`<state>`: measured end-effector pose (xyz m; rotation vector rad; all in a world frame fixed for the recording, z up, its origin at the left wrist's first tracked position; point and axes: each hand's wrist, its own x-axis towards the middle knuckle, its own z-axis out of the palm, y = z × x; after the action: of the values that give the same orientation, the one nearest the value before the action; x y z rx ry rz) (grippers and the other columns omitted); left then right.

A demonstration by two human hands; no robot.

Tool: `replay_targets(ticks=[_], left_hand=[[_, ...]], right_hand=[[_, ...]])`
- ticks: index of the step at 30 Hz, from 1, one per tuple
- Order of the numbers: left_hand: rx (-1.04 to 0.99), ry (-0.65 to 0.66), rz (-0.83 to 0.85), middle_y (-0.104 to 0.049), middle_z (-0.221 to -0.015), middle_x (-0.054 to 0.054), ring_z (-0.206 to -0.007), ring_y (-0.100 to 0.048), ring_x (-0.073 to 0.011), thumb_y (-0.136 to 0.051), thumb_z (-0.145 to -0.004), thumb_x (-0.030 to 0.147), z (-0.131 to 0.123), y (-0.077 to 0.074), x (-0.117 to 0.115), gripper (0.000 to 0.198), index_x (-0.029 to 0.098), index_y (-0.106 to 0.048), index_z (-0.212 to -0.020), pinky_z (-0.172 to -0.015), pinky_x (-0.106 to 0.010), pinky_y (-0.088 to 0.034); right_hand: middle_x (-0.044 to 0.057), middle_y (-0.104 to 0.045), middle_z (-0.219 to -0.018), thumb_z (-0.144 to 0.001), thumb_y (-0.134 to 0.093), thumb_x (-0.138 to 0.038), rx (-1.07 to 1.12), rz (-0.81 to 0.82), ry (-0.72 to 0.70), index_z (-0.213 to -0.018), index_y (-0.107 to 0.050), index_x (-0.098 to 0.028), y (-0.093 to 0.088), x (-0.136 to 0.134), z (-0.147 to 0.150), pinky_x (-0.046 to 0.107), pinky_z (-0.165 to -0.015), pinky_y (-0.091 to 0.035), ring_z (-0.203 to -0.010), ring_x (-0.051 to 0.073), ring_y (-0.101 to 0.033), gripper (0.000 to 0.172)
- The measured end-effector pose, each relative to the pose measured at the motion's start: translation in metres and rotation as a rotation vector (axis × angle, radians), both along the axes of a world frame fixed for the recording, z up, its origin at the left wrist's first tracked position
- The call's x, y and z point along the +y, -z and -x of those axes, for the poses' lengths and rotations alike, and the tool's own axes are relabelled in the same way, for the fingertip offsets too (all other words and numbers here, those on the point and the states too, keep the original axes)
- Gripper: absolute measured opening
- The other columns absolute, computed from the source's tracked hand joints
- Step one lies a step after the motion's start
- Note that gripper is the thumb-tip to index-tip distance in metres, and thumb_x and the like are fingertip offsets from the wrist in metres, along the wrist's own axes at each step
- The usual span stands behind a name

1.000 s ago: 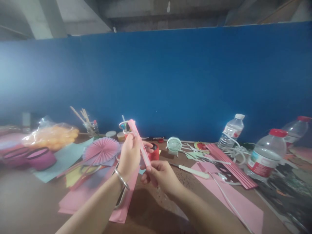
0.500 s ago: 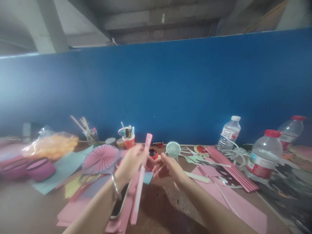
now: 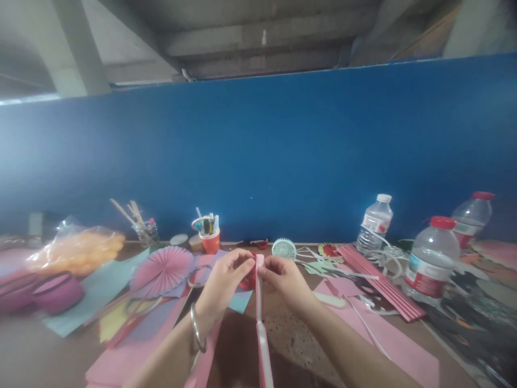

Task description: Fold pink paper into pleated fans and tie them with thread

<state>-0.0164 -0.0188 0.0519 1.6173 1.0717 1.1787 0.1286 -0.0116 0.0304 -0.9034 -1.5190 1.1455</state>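
Both of my hands pinch the top end of a long pleated pink paper strip (image 3: 260,328), which hangs straight down toward me over the brown table (image 3: 291,339). My left hand (image 3: 224,280), with a metal bangle on its wrist, grips the strip's top from the left. My right hand (image 3: 283,277) grips it from the right. Their fingertips almost meet at the strip's top end. A red cup (image 3: 247,281) sits just behind the hands, mostly hidden.
A pink paper rosette (image 3: 161,269), coloured sheets and a purple bowl (image 3: 56,291) lie at left. An orange pen cup (image 3: 210,237), a small fan (image 3: 284,248), folded pink strips (image 3: 375,280) and three water bottles (image 3: 428,258) stand right. A blue partition (image 3: 283,156) backs the table.
The strip swung from a slant held high to hanging vertically. My right hand rose from its lower end to its top, meeting my left hand there.
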Motion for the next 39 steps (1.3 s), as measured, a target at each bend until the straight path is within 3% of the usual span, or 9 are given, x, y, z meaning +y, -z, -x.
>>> replay_targets(ticks=[8,17,20,22,25,29,34,39], left_hand=[[0.065,0.036,0.039,-0.057,-0.065,0.001,-0.057,-0.052,-0.0101,-0.056,-0.074,0.029,0.002,0.005,0.004,0.015,0.015,-0.059,-0.079,-0.053,-0.020,-0.043],[-0.011,0.110,0.138,-0.059,-0.062,-0.001,-0.058,-0.056,-0.0112,-0.052,-0.077,0.029,0.006,0.001,0.001,0.018,0.014,-0.057,-0.070,-0.056,-0.022,-0.044],[0.021,0.045,0.076,-0.058,-0.060,0.000,-0.055,-0.055,-0.0108,-0.053,-0.076,0.027,0.007,0.001,0.002,0.016,0.014,-0.058,-0.067,-0.053,-0.020,-0.044],[0.041,-0.033,0.024,-0.059,-0.059,-0.001,-0.055,-0.055,-0.0119,-0.053,-0.076,0.027,0.007,0.001,0.004,0.017,0.014,-0.058,-0.066,-0.053,-0.021,-0.045],[0.068,-0.123,-0.039,-0.063,-0.063,-0.003,-0.061,-0.059,-0.0154,-0.053,-0.076,0.032,0.006,0.002,0.004,0.021,0.014,-0.060,-0.069,-0.058,-0.024,-0.047],[0.143,-0.153,-0.114,-0.064,-0.064,-0.003,-0.063,-0.059,-0.0168,-0.051,-0.078,0.038,-0.001,0.002,-0.005,0.027,0.015,-0.060,-0.068,-0.058,-0.024,-0.046],[0.303,-0.249,-0.241,-0.062,-0.062,0.001,-0.059,-0.057,-0.0139,-0.046,-0.083,0.037,-0.011,-0.001,-0.021,0.026,0.019,-0.061,-0.070,-0.058,-0.023,-0.042],[0.462,-0.334,-0.428,-0.062,-0.063,0.003,-0.059,-0.054,-0.0120,-0.046,-0.083,0.030,-0.013,-0.002,-0.028,0.021,0.021,-0.061,-0.070,-0.059,-0.021,-0.038]], right_hand=[[-0.002,-0.052,-0.062,-0.077,-0.049,-0.028,-0.247,-0.125,-0.009,-0.066,-0.055,-0.014,-0.001,-0.002,-0.003,0.021,-0.055,-0.032,-0.058,0.010,-0.044,0.019],[-0.005,-0.040,-0.055,-0.080,-0.045,-0.031,-0.241,-0.184,-0.045,-0.057,-0.046,-0.016,-0.003,-0.003,-0.003,0.020,-0.050,-0.026,-0.054,0.008,-0.036,0.028],[-0.005,-0.043,-0.057,-0.080,-0.047,-0.033,-0.271,-0.185,-0.020,-0.061,-0.048,-0.016,-0.001,-0.003,-0.002,0.020,-0.051,-0.029,-0.055,0.009,-0.039,0.025],[-0.003,-0.049,-0.061,-0.078,-0.051,-0.032,-0.306,-0.241,0.136,-0.069,-0.052,-0.016,-0.001,-0.005,-0.002,0.020,-0.052,-0.032,-0.057,0.010,-0.043,0.018],[-0.001,-0.053,-0.066,-0.080,-0.050,-0.029,-0.358,-0.464,0.343,-0.073,-0.055,-0.017,-0.004,-0.014,-0.001,0.021,-0.056,-0.035,-0.060,0.011,-0.046,0.014],[0.002,-0.057,-0.069,-0.085,-0.042,-0.023,-0.370,-0.626,0.352,-0.079,-0.062,-0.019,-0.009,-0.022,0.002,0.022,-0.060,-0.038,-0.061,0.012,-0.050,0.021],[0.004,-0.063,-0.077,-0.083,-0.045,-0.022,-0.228,-0.603,0.413,-0.083,-0.064,-0.019,-0.010,-0.025,0.004,0.024,-0.067,-0.042,-0.070,0.015,-0.056,0.019],[0.001,-0.063,-0.065,-0.081,-0.047,-0.021,-0.238,-0.549,0.408,-0.073,-0.066,-0.020,-0.016,-0.031,0.003,0.022,-0.057,-0.040,-0.059,0.012,-0.054,0.021]])
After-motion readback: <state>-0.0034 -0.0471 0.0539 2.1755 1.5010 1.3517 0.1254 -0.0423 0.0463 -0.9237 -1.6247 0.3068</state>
